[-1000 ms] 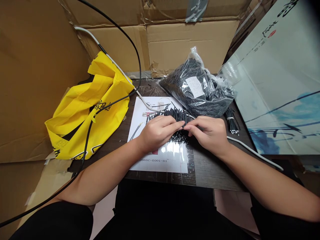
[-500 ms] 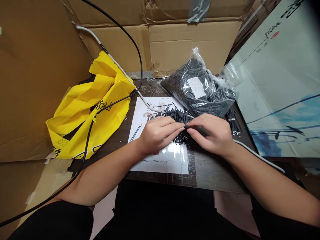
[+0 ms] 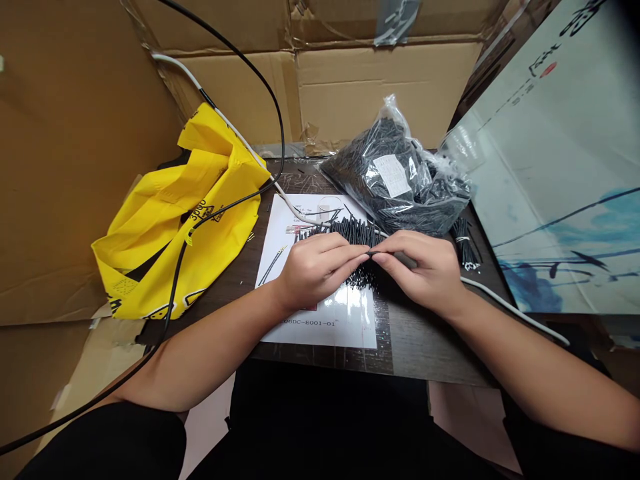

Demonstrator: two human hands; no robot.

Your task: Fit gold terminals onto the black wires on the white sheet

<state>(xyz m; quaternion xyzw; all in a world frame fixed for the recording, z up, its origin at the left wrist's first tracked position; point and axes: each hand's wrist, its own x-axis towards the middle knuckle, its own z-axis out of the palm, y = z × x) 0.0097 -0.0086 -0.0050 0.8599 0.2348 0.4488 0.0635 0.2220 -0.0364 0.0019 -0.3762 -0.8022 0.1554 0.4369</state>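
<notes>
My left hand and my right hand meet fingertip to fingertip over the desk. Both are closed in a pinch on a short black wire, of which only a bit shows between the fingers. Just behind and below them lies a pile of short black wires, partly hidden by my left hand. The pile rests on a printed white sheet. Two loose black wires with bare-looking tips lie on the sheet, left of my left hand.
A clear plastic bag of black wires stands at the back. Right of it lies a tied wire bundle. A yellow bag occupies the left. Black and white cables cross the desk. Cardboard walls the back; a pale printed panel leans right.
My right hand has moved slightly left, so its fingertips now touch or nearly touch those of my left hand, and less of the wire shows. My left hand stays in place.
</notes>
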